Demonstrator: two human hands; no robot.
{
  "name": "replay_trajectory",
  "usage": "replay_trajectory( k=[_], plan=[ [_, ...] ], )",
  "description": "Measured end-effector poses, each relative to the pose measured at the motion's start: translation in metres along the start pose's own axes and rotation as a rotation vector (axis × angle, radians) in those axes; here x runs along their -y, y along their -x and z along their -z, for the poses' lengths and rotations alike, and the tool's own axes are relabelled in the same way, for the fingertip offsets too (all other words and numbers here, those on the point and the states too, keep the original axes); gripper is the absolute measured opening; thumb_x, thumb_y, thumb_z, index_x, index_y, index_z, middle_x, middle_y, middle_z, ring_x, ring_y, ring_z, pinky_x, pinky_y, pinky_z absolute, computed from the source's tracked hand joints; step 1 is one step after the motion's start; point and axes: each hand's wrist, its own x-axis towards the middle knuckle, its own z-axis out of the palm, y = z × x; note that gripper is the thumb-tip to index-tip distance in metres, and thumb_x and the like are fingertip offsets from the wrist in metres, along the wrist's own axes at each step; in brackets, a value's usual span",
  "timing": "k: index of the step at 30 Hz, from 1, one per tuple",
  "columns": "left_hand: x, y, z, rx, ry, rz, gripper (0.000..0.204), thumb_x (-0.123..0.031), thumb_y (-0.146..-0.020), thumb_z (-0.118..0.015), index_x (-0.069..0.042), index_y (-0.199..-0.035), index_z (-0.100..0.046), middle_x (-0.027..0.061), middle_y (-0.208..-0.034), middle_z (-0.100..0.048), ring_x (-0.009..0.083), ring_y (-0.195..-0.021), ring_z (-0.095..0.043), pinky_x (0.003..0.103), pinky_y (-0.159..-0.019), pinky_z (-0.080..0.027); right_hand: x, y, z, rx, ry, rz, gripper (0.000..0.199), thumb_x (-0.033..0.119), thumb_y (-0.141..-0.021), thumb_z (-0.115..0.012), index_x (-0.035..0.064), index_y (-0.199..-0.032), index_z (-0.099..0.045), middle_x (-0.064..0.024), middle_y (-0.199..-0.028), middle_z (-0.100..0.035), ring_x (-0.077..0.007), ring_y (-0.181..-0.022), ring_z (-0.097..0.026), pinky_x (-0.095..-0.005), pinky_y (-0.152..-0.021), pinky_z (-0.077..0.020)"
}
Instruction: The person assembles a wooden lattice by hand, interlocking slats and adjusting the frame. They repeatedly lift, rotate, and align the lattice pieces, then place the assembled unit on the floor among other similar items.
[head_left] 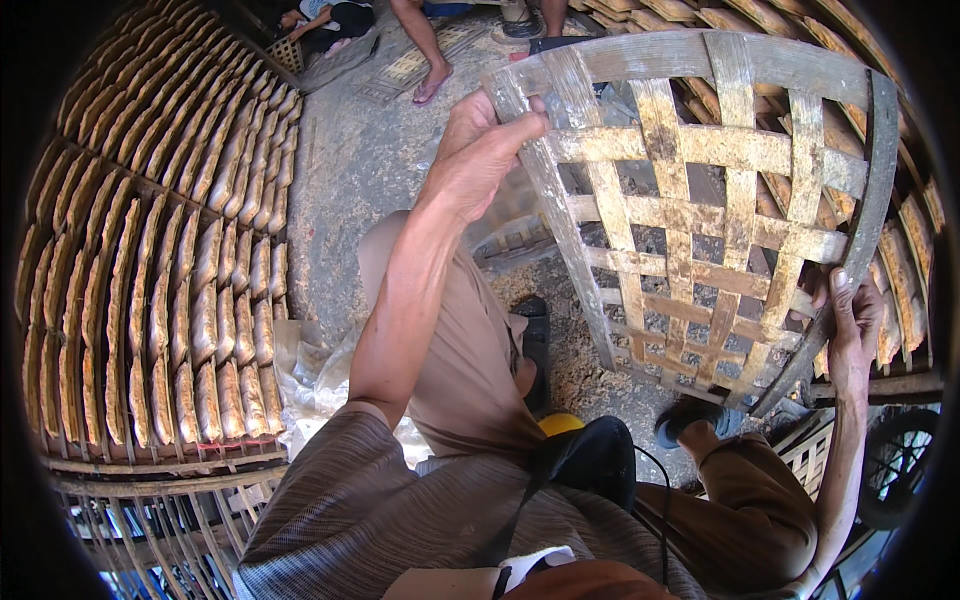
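Observation:
Raised in front of me is a woven bamboo tray (690,150), an open lattice of flat strips in a wooden frame, tilted on edge. My left hand (478,155) grips its upper left corner, thumb over the frame strip. Farther down, my right hand (850,315) holds the right edge, its thumb on the near face and the other fingers partly hidden behind. Pale scraps show on the ground through the gaps in the lattice. Whatever lies directly behind the weave is mostly hidden.
On the left, a slatted rack (150,300) bears rows of pale brown slabs. Similar slabs (905,260) stand at right, above a wheel (897,460). Clear plastic sheeting (315,375) lies by my left knee. Other people's legs (425,45) are at the far end of the concrete floor (345,180).

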Motion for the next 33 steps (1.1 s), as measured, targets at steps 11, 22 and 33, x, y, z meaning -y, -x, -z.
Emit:
replay_trajectory(
  k=[11, 22, 33],
  plan=[
    [-0.002, 0.002, -0.009, 0.03, 0.322, -0.185, 0.031, 0.0, -0.095, -0.065, 0.001, -0.126, -0.059, 0.012, -0.105, -0.072, 0.0175, -0.096, -0.071, 0.032, -0.078, -0.061, -0.01, 0.0, 0.005, -0.006, 0.007, 0.026, 0.032, 0.036, -0.106, -0.063, 0.006, -0.119, -0.066, 0.0041, -0.078, -0.061, -0.0032, -0.07, -0.051, -0.0221, -0.063, -0.0364],
    [0.005, -0.002, -0.009, -0.017, -0.024, -0.281, 0.032, 0.0, -0.096, -0.064, 0.0, -0.127, -0.057, 0.012, -0.108, -0.071, 0.0159, -0.097, -0.071, 0.031, -0.081, -0.059, -0.011, 0.0, 0.003, -0.034, 0.017, 0.004, 0.03, 0.032, -0.106, -0.064, 0.0057, -0.12, -0.066, 0.0041, -0.08, -0.062, -0.0034, -0.07, -0.052, -0.0214, -0.063, -0.0369],
    [0.002, 0.003, -0.009, 0.018, -0.031, -0.225, 0.045, 0.007, -0.091, -0.064, -0.001, -0.133, -0.054, 0.0106, -0.113, -0.069, 0.0185, -0.101, -0.071, 0.031, -0.087, -0.058, -0.007, 0.002, 0.002, -0.011, 0.024, 0.012, 0.029, 0.032, -0.107, -0.062, 0.0056, -0.12, -0.066, 0.0038, -0.078, -0.062, -0.0032, -0.069, -0.052, -0.0217, -0.063, -0.0376]
  ],
)
